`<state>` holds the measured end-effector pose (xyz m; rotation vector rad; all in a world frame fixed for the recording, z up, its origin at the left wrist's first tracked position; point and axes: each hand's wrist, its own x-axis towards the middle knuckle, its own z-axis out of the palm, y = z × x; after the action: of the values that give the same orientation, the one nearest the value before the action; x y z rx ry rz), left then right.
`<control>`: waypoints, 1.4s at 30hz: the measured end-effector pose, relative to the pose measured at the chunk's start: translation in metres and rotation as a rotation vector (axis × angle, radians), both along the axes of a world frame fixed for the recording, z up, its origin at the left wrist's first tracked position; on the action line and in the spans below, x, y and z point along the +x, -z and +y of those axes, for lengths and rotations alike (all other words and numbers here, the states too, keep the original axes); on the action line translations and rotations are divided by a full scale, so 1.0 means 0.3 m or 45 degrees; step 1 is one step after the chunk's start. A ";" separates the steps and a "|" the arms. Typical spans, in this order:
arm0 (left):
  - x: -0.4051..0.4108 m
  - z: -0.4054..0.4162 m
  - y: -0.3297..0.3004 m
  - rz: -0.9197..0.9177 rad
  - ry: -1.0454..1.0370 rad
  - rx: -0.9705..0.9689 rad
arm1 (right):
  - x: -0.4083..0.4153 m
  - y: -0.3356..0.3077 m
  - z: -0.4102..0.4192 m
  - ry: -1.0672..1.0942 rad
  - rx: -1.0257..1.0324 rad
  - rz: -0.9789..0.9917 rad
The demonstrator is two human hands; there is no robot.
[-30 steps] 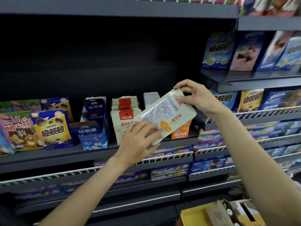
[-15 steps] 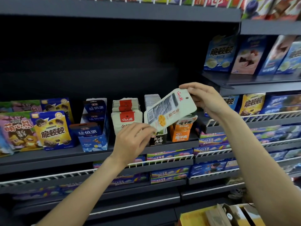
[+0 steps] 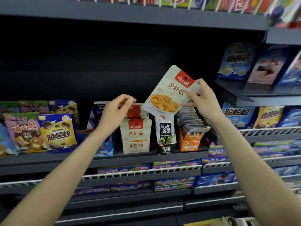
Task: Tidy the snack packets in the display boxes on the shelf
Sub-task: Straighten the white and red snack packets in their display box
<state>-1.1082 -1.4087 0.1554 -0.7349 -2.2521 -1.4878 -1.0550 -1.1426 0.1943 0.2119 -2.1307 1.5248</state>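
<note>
The right hand pinches the cream snack packet by its upper right edge, tilted above the black display box, while the left hand, fingers loosely curled and holding nothing, hovers beside the cream display box.

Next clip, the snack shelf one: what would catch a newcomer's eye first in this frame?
First, the cream packet with a red label, held tilted above the middle display boxes in the right hand, whose grip pinches its upper right edge. Next, the left hand, fingers curled at the tops of the matching packets in the cream display box. Beside that box on the shelf stand a black box and an orange box.
</note>
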 end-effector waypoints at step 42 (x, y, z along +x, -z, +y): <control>-0.381 -0.171 0.057 0.251 -0.025 -1.012 | -0.406 0.129 -0.311 -0.095 1.415 -0.347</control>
<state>-1.2224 -1.4601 0.1383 -1.0014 -2.6500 -0.4271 -1.1767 -1.2358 0.1556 0.4694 -2.9932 0.2383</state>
